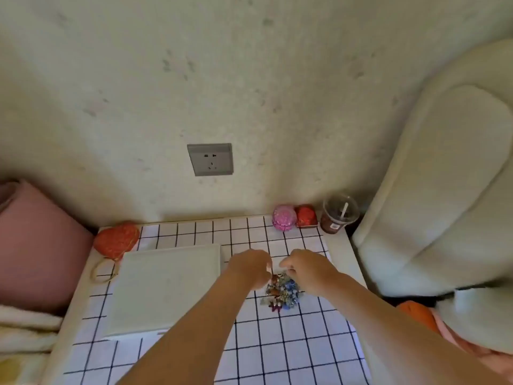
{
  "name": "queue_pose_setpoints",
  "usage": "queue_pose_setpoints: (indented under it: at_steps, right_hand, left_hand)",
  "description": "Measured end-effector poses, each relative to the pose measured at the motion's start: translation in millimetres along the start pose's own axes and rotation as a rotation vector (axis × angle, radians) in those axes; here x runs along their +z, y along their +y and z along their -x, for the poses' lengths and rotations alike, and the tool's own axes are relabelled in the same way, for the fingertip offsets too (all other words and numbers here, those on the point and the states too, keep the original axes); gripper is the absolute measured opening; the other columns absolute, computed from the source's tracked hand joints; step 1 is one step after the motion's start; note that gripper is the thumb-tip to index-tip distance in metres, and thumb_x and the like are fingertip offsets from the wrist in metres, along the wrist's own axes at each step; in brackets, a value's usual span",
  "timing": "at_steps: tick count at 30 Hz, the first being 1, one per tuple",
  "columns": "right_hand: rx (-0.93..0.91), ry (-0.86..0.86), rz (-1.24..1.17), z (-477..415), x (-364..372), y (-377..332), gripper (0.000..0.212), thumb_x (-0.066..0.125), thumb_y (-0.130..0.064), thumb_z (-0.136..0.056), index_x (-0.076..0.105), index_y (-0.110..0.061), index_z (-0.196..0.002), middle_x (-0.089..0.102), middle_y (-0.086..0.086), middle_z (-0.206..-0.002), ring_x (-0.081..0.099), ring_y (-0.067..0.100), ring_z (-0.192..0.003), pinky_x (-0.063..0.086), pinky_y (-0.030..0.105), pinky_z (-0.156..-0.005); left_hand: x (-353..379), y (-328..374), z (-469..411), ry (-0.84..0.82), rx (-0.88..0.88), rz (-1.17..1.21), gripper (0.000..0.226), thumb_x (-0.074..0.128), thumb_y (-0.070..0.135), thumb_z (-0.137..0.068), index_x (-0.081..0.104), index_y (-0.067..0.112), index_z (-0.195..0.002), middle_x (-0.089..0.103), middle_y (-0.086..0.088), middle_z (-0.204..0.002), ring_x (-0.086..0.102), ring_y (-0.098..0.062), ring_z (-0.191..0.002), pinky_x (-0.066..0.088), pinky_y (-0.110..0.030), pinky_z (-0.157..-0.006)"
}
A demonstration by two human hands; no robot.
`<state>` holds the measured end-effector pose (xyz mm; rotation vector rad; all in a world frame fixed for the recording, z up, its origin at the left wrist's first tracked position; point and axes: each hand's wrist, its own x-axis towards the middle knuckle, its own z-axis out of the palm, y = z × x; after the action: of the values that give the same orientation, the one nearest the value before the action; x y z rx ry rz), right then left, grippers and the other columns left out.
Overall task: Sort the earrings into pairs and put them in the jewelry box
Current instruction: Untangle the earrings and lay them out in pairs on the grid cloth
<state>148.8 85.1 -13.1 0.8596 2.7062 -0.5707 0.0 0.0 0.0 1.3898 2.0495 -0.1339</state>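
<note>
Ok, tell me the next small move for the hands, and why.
Probably lift the left hand slightly to draw the brown-beaded earring clear of the pile. It hangs from that hand's pinch just above the tangle, and the right hand is curled close beside it, its hold unclear. The white box on the left looks closed.

So it's a small white table (pixel 350 254) with a white cloth with a black grid (pixel 291 351) spread over it. A flat white square box (pixel 163 290) sits on the left half, with a tangled heap of colourful earrings (pixel 283 294) near it on the right. Along the far edge are a red padded heart (pixel 116 240) at the left corner, a pale ring (pixel 101 270) just in front of it, and over on the right a pink round ornament (pixel 283 218), a small red box (pixel 306 215) and a clear plastic cup of dark drink with a straw (pixel 337 215).
</note>
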Motion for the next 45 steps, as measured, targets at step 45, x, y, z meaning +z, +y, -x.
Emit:
queue_pose_setpoints:
  at_steps: [45]
  right_hand:
    - [0.068, 0.557, -0.259, 56, 106, -18, 0.019, 0.062, -0.034, -0.096, 0.073, -0.031, -0.111, 0.066, -0.011, -0.109, 0.061, 0.011, -0.1, 0.051, 0.032, -0.085]
  left_hand:
    - [147, -35, 94, 0.527, 0.233, 0.366, 0.021, 0.078, 0.026, -0.082, 0.073, 0.03, -0.102, 0.064, 0.015, -0.097, 0.057, 0.0, -0.08, 0.042, -0.014, -0.073]
